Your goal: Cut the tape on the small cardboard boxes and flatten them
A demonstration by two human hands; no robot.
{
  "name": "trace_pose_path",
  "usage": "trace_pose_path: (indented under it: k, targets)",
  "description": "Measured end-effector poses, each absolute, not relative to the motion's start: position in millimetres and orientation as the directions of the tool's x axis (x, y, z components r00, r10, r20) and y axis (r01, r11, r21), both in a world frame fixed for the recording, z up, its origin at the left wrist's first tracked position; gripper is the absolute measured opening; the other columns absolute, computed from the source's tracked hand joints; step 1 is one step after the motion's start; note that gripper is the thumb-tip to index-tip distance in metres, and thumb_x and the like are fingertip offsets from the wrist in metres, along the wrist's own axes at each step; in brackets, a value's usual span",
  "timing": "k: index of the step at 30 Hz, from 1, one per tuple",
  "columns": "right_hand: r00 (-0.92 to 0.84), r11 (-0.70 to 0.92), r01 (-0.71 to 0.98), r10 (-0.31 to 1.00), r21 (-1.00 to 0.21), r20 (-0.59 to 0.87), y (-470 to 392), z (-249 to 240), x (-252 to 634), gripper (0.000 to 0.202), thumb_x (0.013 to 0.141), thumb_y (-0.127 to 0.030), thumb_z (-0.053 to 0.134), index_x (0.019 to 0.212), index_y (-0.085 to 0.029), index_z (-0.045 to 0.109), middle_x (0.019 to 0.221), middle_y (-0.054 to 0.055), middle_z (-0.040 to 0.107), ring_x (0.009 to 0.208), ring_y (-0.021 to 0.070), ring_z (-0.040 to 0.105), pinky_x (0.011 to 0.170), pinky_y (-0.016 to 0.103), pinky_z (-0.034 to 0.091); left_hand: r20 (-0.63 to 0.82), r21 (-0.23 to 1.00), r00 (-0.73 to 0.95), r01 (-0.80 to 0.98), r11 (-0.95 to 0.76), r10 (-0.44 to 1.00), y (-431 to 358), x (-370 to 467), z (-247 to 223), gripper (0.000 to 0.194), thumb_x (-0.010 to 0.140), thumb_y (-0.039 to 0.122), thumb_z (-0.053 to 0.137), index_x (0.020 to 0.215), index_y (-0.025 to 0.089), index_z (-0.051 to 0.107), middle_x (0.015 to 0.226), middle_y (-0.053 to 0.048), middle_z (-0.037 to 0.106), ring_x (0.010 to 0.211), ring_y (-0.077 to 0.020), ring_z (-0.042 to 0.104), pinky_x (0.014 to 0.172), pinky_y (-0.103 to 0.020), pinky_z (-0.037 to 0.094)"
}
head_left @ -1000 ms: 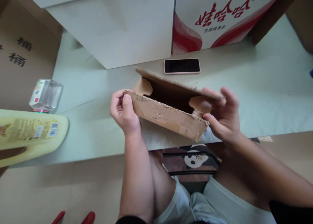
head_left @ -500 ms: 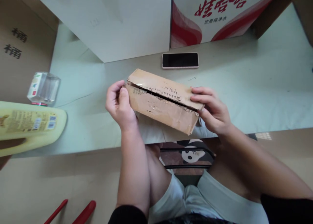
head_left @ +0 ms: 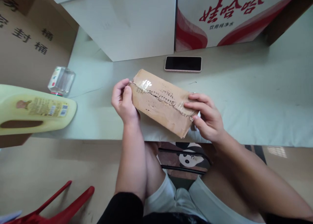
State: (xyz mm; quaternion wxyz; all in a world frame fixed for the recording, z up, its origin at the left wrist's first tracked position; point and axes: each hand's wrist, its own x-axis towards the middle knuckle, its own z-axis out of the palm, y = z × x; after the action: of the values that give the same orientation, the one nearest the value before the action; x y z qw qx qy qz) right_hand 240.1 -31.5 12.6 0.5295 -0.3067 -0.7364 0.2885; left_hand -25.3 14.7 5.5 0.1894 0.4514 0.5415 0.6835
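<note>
Gripping opposite ends: left hand (head_left: 125, 102) and right hand (head_left: 208, 118), both clamped on worn cardboard box (head_left: 162, 105) between them. Ragged seam (head_left: 160, 98) might tear or buckle if right hand presses too hard.

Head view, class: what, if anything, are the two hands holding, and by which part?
A cardboard box, held by opposite ends: the left hand grips its left end; the right hand has fingers over the lid's right end.
</note>
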Motion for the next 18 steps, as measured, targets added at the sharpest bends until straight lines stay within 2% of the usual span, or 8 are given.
trace_pose_path:
  k: [3,8,12,15,18]
  targets:
    - [-0.225,0.635,0.156,0.769,-0.757,0.598,-32.5,12.9,241.8,0.034,0.094,-0.028,0.058,0.126,-0.033,0.069,0.128,0.007,0.063,0.125,0.0278,0.061,0.108,0.052,0.052,0.422,0.905,-0.464,0.269,-0.330,0.779,16.5,-24.5,5.5,0.028,0.093,0.045,0.062,0.109,0.023,0.070,0.110,-0.004,0.070,0.107,-0.0208,0.068,0.098,-0.037,0.055]
    - [-0.192,0.615,0.236,0.789,-0.753,0.584,-34.9,11.7,248.6,0.027,0.095,-0.036,0.057,0.117,-0.031,0.072,0.124,0.008,0.063,0.121,0.0288,0.061,0.106,0.053,0.052,0.429,0.887,-0.308,0.322,-0.331,0.849,28.4,-24.1,8.1,0.028,0.096,0.047,0.058,0.103,0.026,0.074,0.115,-0.003,0.072,0.119,-0.0229,0.066,0.108,-0.041,0.051]
    - [-0.212,0.626,0.217,0.779,-0.749,0.589,-36.4,9.8,252.2,0.028,0.095,-0.035,0.060,0.121,-0.035,0.070,0.127,0.006,0.063,0.122,0.0280,0.061,0.109,0.052,0.050,0.415,0.903,-0.288,0.248,-0.351,0.863,36.0,-21.8,11.9,0.020,0.093,0.029,0.059,0.096,0.022,0.077,0.107,-0.002,0.077,0.111,-0.0210,0.069,0.104,-0.040,0.053]
    - [-0.198,0.613,0.156,0.787,-0.774,0.584,-35.9,5.1,250.6,0.046,0.094,-0.039,0.063,0.139,-0.040,0.057,0.131,0.005,0.062,0.124,0.0279,0.060,0.111,0.052,0.048,0.403,0.915,-0.335,0.184,-0.360,0.852,35.6,-18.7,14.8,0.025,0.085,0.015,0.055,0.090,0.020,0.079,0.100,-0.003,0.079,0.102,-0.0193,0.071,0.098,-0.039,0.055]
    - [-0.167,0.572,0.089,0.816,-0.816,0.554,-35.4,0.7,248.4,0.067,0.091,-0.046,0.067,0.152,-0.044,0.040,0.139,0.003,0.060,0.128,0.0282,0.058,0.112,0.052,0.047,0.398,0.917,-0.377,0.161,-0.364,0.836,32.9,-15.6,16.8,0.030,0.081,0.013,0.052,0.089,0.019,0.080,0.099,-0.004,0.080,0.102,-0.0196,0.072,0.099,-0.040,0.055]
